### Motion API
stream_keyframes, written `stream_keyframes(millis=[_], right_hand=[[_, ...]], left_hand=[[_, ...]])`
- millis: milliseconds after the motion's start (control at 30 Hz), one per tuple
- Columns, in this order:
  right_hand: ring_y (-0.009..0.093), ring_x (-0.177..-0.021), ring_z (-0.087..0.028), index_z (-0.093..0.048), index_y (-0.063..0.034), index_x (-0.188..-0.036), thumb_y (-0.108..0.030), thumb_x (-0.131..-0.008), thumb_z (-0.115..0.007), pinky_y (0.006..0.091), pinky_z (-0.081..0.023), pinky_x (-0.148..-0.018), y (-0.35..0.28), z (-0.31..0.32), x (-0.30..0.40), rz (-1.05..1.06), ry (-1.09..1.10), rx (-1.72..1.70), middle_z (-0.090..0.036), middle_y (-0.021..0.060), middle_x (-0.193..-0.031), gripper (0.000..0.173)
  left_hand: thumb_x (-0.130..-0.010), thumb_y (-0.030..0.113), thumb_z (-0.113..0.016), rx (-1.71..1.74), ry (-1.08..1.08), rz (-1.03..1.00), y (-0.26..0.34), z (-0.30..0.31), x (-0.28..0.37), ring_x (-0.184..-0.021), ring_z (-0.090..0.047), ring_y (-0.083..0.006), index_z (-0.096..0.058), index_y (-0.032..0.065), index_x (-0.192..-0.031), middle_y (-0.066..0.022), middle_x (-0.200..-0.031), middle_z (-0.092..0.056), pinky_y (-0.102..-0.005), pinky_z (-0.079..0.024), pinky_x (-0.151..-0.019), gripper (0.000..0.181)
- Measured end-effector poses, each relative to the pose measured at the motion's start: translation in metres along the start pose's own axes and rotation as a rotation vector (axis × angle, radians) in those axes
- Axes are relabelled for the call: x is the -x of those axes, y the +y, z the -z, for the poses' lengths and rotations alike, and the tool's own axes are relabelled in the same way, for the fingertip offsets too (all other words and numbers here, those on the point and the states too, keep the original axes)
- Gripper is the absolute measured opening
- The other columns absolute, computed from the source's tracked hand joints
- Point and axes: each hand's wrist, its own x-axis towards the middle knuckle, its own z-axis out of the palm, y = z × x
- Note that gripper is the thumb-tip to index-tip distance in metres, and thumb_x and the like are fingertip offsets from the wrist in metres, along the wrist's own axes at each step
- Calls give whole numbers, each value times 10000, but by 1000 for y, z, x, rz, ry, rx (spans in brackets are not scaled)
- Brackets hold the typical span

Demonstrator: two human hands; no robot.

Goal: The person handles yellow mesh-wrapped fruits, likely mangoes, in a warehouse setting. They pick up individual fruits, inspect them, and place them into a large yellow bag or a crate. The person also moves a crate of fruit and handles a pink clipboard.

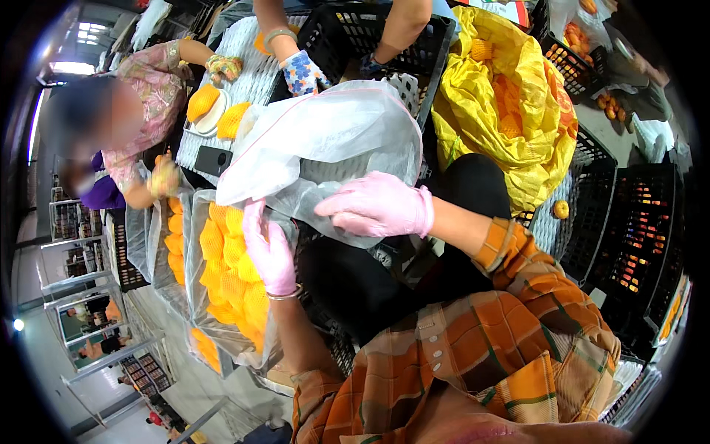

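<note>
A translucent white plastic liner (pixel 333 119) spreads in front of me. My right hand (pixel 380 206), in a pink glove, lies at the liner's near side with its fingers stretched to the left; whether it pinches the film is unclear. My left hand (pixel 270 250), gloved alike, is raised at the liner's lower left edge, and its fingertips meet the film; its grip cannot be made out. Left of that hand, fruits in yellow foam nets (pixel 230 266) fill a plastic-lined crate. Two more netted fruits (pixel 203 102) lie by a small white scale (pixel 213 119), near a black phone (pixel 213 161).
A co-worker's flower-patterned glove (pixel 302 72) is beyond the liner, at a black crate (pixel 444 61). Another co-worker's hands (pixel 223 67) are at the left. A yellow woven sack (pixel 499 100) holding netted fruit stands right, beside black crates (pixel 646 233). A second lined crate of fruit (pixel 175 241) stands left.
</note>
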Motion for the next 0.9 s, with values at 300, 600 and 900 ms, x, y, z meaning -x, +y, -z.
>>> stream_keyframes(millis=[300,600,900], right_hand=[[380,-1264,-474,-427,28,-1370,-256,-829,-730,438,-372,-1073,-13,36,51,-236,561,533,-495,229,-1368,682],[358,-841,-670,-611,-30,-1152,-360,-824,-742,440,-529,-792,50,34,19,-512,314,755,-690,182,-870,483],[376,-716,-556,-560,-70,-749,-277,-878,-669,442,-463,-676,11,-7,41,-235,277,439,-553,141,-690,267]], left_hand=[[-856,14,-608,-289,-8,-303,19,-43,40,-1232,-530,-376,-624,7,-1208,-194,-1300,-580,-447,-416,-1054,352],[-937,158,-559,-477,-55,-303,-13,-88,48,-1364,-382,-436,-670,75,-1173,-183,-1367,-541,-487,-323,-1135,274],[-941,164,-528,-476,-58,-318,-12,-86,48,-1331,-401,-457,-655,49,-1151,-223,-1293,-567,-490,-325,-1129,272]])
